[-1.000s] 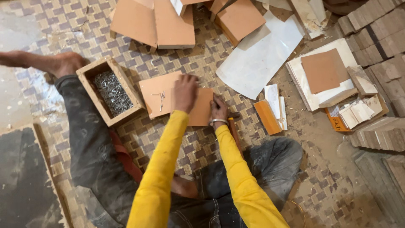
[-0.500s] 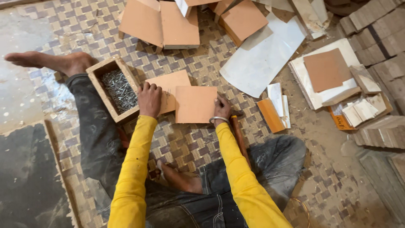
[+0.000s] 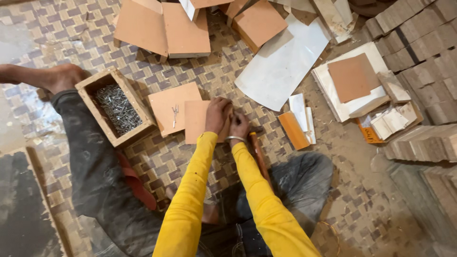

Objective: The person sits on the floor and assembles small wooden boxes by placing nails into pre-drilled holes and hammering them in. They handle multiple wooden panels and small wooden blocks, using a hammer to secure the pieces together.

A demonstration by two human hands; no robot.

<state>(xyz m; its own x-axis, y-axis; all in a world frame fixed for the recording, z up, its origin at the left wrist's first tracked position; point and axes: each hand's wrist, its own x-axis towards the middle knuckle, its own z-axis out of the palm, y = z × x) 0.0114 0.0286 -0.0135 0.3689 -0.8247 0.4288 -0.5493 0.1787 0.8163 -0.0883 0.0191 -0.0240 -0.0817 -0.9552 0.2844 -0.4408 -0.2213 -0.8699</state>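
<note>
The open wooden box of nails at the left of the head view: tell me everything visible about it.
The open wooden box is a shallow rectangular tray of pale, rough wood with thick walls and no lid. It lies flat on the checkered woven mat, turned at an angle. A heap of thin silvery nails fills its bottom. Its right wall abuts a flat tan board. A bare foot lies beside its upper left corner. Neither hand touches it.

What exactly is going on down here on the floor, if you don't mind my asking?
A person in yellow sleeves sits on a woven mat, both hands together on a small brown board. The left hand presses on its right edge and the right hand touches it beside that. A second board with a few nails on it lies alongside, next to a wooden box of nails. A wooden handle rests by the right wrist.
</note>
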